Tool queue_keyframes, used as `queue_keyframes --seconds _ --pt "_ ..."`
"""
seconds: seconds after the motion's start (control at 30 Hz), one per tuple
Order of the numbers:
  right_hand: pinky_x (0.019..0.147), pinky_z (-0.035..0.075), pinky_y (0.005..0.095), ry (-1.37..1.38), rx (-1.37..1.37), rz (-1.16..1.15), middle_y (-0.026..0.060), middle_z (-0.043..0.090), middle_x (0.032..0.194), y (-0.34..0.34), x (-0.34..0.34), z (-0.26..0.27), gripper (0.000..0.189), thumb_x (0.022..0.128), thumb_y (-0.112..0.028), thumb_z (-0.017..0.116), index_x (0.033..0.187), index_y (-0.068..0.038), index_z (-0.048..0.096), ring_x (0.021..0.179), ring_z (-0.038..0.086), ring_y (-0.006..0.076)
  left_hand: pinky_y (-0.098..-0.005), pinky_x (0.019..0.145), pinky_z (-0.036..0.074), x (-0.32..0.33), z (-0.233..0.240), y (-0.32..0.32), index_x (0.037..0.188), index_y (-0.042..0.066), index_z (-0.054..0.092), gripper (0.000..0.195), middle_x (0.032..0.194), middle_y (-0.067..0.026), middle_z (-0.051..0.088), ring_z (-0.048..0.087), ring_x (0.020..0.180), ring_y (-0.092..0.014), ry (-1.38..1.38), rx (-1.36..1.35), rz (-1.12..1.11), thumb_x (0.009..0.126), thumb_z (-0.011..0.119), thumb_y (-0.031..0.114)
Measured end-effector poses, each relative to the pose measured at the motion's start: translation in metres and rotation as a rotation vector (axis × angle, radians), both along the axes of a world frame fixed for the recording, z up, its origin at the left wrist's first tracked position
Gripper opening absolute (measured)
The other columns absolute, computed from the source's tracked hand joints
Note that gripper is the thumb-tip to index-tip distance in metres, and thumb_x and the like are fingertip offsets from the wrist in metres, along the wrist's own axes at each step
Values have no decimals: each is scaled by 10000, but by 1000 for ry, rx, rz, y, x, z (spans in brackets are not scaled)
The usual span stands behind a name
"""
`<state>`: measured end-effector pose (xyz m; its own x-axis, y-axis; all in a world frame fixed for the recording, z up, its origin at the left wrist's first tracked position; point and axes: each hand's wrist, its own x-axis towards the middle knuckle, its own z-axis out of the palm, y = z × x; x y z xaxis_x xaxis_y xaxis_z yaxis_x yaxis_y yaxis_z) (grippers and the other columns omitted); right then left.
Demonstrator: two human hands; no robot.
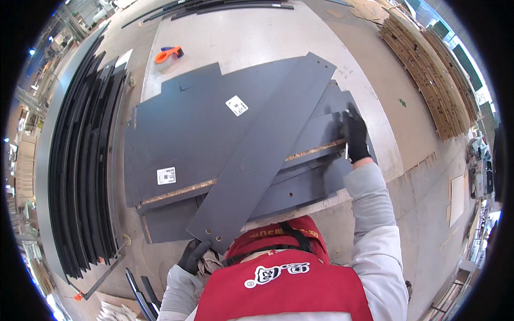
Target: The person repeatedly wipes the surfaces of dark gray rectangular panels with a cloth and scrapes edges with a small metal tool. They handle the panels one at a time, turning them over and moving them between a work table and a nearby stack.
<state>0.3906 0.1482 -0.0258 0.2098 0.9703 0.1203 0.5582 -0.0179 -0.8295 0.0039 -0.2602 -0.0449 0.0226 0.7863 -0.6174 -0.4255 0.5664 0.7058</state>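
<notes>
A long narrow dark-grey board lies diagonally across a pile of wider grey panels. My left hand, in a dark glove, grips the board's near end beside drilled holes; crumpled cloth is next to it. My right hand, in a black glove, is over the right side of the pile, fingers bent. A thin pale object shows by its palm; whether it is held cannot be told. Chipboard shows along some panel edges. Two white labels are stuck on the big panel.
An orange tape dispenser lies beyond the pile on the pale surface. Long dark boards are stacked at the left, more at the far edge. Stacked brown cardboard stands at the right. Dark strips lie lower left.
</notes>
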Motion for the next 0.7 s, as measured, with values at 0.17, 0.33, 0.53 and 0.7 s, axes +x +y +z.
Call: queue_keyframes --seconds 0.17,0.33,0.53,0.7 --pt "577 417 219 553 128 -30 -24 517 782 -76 47 28 278 1000 -255 554 1174 -38 550 666 490 48 -346 945 469 -6 1 13 1371 35 460 496 1246 -84 581 565 1111 -199 -68 -38 69 929 607 203" --pt "563 459 245 565 -835 345 11 609 800 -224 47 23 340 1021 -375 459 1099 -74 597 648 562 95 -352 942 475 5 2 22 1368 43 462 477 1253 -86 575 570 1106 -200 -56 60 128 938 600 194" --pt "490 351 236 253 -1308 551 -39 586 795 -361 95 -38 407 1019 -405 458 1372 -232 562 548 454 74 -364 939 481 9 7 25 1375 31 456 465 1261 -94 573 571 1113 -209 -47 94 72 950 580 175" --pt "653 508 256 -35 -1178 190 26 692 925 -343 156 -56 387 866 -247 718 1216 -98 651 754 613 101 -369 921 509 10 3 24 1359 26 478 487 1281 -120 582 598 1117 -218 -78 177 105 925 629 189"
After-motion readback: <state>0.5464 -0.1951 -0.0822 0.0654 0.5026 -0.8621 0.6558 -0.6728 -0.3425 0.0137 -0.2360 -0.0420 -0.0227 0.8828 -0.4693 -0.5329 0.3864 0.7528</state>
